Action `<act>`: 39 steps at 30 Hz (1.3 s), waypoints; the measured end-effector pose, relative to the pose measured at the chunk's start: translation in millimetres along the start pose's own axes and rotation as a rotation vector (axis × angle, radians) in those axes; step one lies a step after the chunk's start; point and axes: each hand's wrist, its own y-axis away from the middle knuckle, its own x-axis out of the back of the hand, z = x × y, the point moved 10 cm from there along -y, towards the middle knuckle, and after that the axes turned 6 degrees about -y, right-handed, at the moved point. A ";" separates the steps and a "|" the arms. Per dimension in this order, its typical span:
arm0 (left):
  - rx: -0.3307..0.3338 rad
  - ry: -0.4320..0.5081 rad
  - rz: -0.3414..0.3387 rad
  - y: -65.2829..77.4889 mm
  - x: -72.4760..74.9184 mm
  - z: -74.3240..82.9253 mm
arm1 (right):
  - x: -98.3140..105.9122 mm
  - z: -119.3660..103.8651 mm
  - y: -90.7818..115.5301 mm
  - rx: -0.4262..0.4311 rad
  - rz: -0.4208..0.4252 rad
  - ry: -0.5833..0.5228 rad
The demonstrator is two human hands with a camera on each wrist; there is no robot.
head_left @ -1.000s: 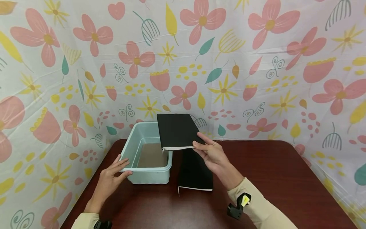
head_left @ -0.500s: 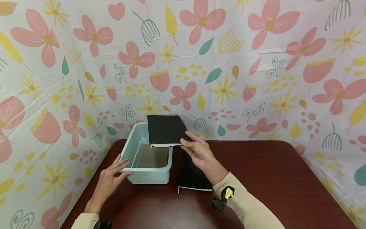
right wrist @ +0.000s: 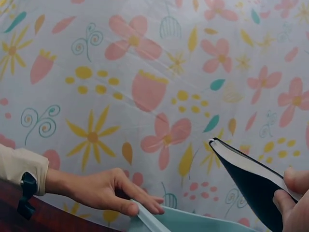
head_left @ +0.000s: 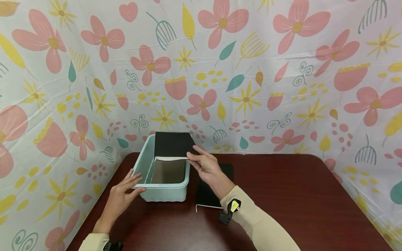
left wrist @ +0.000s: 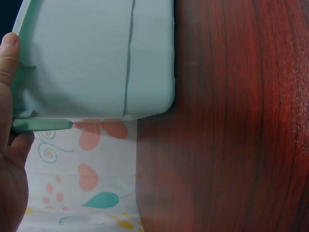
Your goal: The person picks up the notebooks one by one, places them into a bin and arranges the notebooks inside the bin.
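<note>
My right hand (head_left: pixel 207 169) pinches a black notebook (head_left: pixel 172 143) by its right edge, thumb on top. The notebook lies nearly level over the back half of a light blue plastic bin (head_left: pixel 164 193), its white page edge and a ribbon tip facing me. In the right wrist view the notebook (right wrist: pixel 251 183) is tilted, its pages slightly parted. My left hand (head_left: pixel 120 197) holds the bin's front left corner, thumb at the front rim and fingers over the left rim. A flat grey-brown sheet or cover (head_left: pixel 169 171) lies on the bin's floor, partly hidden.
A second black notebook (head_left: pixel 208 193) with a ribbon lies on the dark red wooden table (head_left: pixel 282 195), right of the bin and partly under my right forearm. A flower-patterned cloth (head_left: pixel 260 115) hangs behind and at both sides of the table.
My right hand has carried the notebook left and lowered it over the bin, uncovering more of the second notebook's far end. My left hand and the bin have stayed put.
</note>
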 end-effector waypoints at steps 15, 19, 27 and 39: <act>0.018 -0.014 -0.020 2.1 -2.4 -2.7 | -3.4 21.0 -16.5 -0.014 0.046 0.050; 0.012 -0.005 -0.015 1.7 -1.4 -2.6 | -5.6 25.0 -17.4 -0.008 0.049 0.067; 0.018 -0.002 -0.013 2.5 -1.0 -3.6 | -9.6 32.2 -18.9 0.021 0.070 0.106; 0.018 0.009 -0.020 0.6 -0.3 -0.8 | -13.5 40.0 -25.2 0.017 0.075 0.107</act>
